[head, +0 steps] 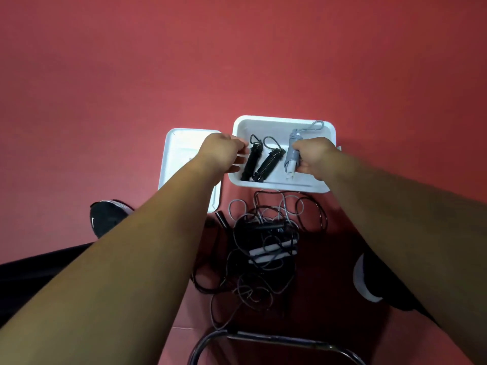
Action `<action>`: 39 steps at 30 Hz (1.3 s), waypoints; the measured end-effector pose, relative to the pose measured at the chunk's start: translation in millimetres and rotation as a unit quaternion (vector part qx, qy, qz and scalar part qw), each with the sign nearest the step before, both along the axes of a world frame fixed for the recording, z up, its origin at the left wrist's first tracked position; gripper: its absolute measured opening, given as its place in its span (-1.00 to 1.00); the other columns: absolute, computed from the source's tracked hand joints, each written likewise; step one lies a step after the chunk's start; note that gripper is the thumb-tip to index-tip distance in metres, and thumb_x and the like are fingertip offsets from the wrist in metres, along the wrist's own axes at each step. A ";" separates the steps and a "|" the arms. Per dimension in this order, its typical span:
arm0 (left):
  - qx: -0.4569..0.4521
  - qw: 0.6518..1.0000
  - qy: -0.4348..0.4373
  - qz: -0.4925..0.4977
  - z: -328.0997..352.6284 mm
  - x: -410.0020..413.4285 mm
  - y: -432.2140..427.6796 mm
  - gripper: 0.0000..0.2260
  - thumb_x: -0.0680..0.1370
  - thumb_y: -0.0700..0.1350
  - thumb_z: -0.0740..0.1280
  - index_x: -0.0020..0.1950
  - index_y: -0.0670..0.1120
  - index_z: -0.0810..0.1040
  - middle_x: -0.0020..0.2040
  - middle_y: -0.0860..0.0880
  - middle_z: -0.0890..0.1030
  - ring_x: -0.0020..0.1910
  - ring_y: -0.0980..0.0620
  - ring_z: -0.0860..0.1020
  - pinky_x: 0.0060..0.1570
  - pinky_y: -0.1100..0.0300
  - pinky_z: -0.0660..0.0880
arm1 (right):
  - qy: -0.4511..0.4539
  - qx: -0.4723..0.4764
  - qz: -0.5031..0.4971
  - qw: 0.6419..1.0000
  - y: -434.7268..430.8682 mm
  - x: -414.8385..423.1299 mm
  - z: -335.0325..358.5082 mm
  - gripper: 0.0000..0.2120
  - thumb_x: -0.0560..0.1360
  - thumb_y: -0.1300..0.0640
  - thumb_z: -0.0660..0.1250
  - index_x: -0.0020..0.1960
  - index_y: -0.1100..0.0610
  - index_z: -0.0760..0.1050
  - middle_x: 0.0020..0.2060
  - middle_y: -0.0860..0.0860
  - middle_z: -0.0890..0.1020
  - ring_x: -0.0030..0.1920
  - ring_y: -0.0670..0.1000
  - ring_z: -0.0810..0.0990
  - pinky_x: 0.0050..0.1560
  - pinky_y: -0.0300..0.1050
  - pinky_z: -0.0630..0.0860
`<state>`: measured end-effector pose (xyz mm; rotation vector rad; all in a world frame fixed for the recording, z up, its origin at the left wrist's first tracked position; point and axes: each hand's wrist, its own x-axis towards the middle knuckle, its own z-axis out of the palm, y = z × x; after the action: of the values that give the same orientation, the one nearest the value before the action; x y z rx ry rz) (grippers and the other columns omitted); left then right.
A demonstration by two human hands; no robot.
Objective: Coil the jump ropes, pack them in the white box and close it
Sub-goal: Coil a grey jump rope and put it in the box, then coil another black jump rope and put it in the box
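The white box (266,125) stands open on the red floor. Inside lie two coiled black jump ropes (264,162), side by side, and to their right a coiled grey jump rope (292,154) with white handle ends. My right hand (315,158) is closed around the grey coil, holding it in the box. My left hand (224,151) rests at the box's left rim beside the left black coil, fingers curled; whether it touches the coil I cannot tell. A tangle of loose black and grey ropes (263,246) with handles lies on the floor in front of the box.
The white lid (179,154) lies on the floor left of the box, partly under my left arm. My two black shoes (105,217) (369,280) flank the rope pile. A dark metal chair frame (263,338) curves across the bottom.
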<state>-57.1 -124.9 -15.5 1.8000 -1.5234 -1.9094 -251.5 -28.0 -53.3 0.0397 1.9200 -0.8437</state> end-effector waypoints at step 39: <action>0.039 0.974 -0.102 -0.198 -76.1 27.3 119.2 -0.63 0.64 -0.25 0.31 0.44 -0.02 0.56 0.15 -0.10 0.66 -0.20 0.03 0.53 -0.11 0.24 0.45 | -0.139 0.118 0.223 0.958 123.0 54.1 -49.1 -0.75 0.73 0.10 0.16 0.16 0.12 0.62 -0.09 0.04 0.72 -0.16 0.04 0.69 -0.20 -0.06 0.58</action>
<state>-29.8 -5.6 -91.6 1.8897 -2.0359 -2.0207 -197.4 94.9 -102.4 -0.1211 1.6618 -0.2868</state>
